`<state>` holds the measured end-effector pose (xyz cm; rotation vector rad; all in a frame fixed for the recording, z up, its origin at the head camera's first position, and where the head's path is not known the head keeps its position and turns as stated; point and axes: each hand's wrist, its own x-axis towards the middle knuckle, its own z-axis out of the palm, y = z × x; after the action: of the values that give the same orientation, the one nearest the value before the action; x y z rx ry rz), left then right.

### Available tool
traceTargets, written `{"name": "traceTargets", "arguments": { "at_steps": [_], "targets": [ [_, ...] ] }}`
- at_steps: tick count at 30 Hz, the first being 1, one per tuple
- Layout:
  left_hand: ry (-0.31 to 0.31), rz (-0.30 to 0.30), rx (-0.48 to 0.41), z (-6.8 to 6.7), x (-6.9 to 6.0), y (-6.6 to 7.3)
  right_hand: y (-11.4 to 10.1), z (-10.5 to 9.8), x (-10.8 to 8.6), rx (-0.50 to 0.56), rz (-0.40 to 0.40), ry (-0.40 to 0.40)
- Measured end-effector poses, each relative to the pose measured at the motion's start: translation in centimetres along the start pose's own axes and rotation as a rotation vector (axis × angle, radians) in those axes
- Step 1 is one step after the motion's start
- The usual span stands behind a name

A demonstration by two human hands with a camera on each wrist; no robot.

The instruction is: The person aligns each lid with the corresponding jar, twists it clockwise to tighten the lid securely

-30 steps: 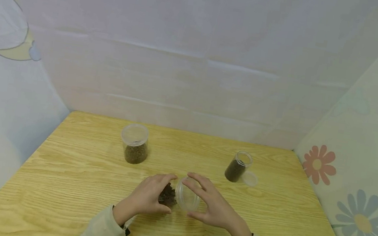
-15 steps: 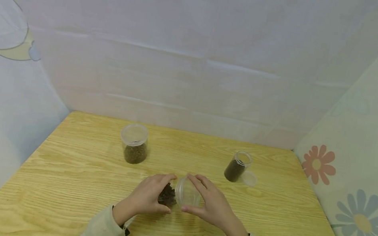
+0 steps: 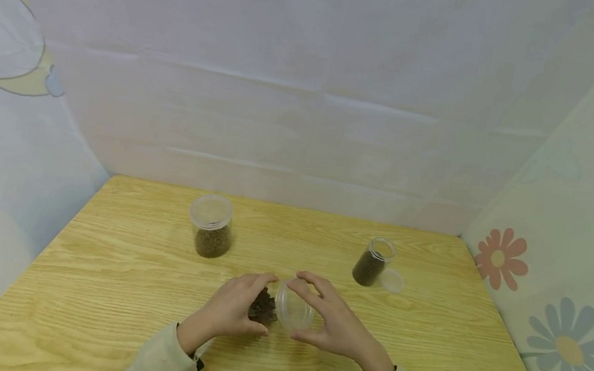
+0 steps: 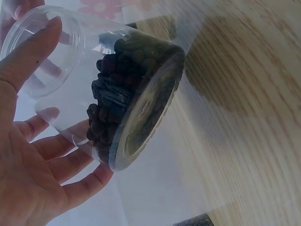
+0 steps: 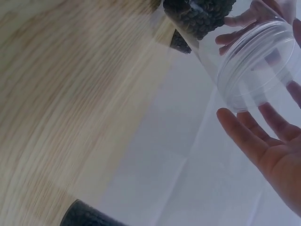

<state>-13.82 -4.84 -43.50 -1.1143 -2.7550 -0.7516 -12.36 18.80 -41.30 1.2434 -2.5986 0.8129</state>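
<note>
My left hand (image 3: 237,304) grips a clear plastic jar (image 4: 80,110), which leans over sideways just above the table. Dark, rounded pieces (image 4: 110,80) fill its lower part; their exact kind is unclear. At the jar's mouth, on the right in the head view, sits a clear screw lid (image 3: 293,308). The fingers and thumb of my right hand (image 3: 337,324) curve round the lid's rim. In the right wrist view, the ridged lid (image 5: 256,66) shows with fingertips at its edge, though the thumb is mostly out of frame.
A wider clear jar (image 3: 212,240) with brown contents stands at the back left of the wooden table (image 3: 89,283). At the back right is a narrower jar (image 3: 369,268) of dark contents, with a small flat lid (image 3: 392,280) beside it. Printed cloth walls (image 3: 304,136) enclose the table.
My right hand's fingers and thumb shifted along the lid's rim half a second ago, then came back close to where they started. The left hand and its jar stayed put.
</note>
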Motion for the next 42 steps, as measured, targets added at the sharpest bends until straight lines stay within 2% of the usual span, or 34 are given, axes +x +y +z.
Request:
{"name": "traceTargets", "arguments": {
  "at_steps": [5, 13, 16, 20, 29, 32, 36, 42],
  "targets": [
    [0.000, 0.002, 0.004, 0.0, 0.0, 0.0, -0.2, 0.0, 0.2, -0.009, 0.062, -0.001],
    [0.003, 0.001, -0.005, 0.0, 0.1, 0.0, -0.9, 0.0, 0.4, -0.067, 0.212, -0.019],
    [0.001, 0.000, -0.007, 0.1, 0.1, 0.0, -1.0, 0.0, 0.4, -0.070, 0.239, -0.015],
    [0.004, -0.002, -0.011, 0.2, 0.1, -0.1, -0.8, -0.2, 0.2, -0.033, 0.206, -0.005],
    [0.001, -0.002, -0.013, 0.2, 0.2, -0.3, 0.3, -0.4, -0.2, 0.031, 0.027, -0.023],
    [-0.002, -0.001, -0.014, 0.2, 0.1, -0.3, 0.5, -0.3, -0.2, 0.027, -0.006, -0.017],
    [-0.008, -0.006, -0.019, 0.1, 0.1, -0.2, 0.3, -0.3, -0.1, 0.017, 0.034, -0.020],
    [-0.019, -0.019, -0.021, 0.0, 0.2, -0.1, -0.4, -0.6, 0.3, 0.005, 0.185, -0.057]
  ]
}}
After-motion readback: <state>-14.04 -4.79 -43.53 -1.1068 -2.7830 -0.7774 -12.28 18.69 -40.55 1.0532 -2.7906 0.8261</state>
